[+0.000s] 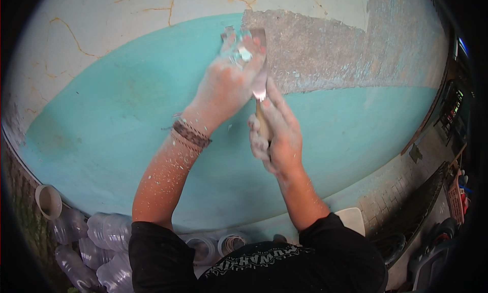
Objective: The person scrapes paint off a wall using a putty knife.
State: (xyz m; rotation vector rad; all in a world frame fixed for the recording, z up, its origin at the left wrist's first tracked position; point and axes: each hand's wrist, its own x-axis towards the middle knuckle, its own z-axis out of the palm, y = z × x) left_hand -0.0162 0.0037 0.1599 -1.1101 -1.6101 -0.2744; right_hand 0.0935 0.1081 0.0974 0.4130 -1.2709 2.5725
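Observation:
My right hand (280, 133) is wrapped round the pale wooden handle (263, 121) of a paint scraper, its blade pointing up the wall. My left hand (229, 82), dusted white, has its fingers bent against the metal blade (260, 79), near its wide end. A pale turquoise paint flake (245, 53) shows among those fingers, and more loose bits stick up beside them. The blade's end lies by the left edge of a rough grey-brown stripped patch (315, 54), next to turquoise paint (152, 89). How tightly the left fingers grip is partly blurred.
Cracks run through the whitish upper wall (101, 23). Below at left are clear plastic bottles (109, 232) and a white bucket (49, 201). Round tubs (201, 250) stand by the wall's foot. A pale seat-like object (352, 219) and assorted clutter are at right.

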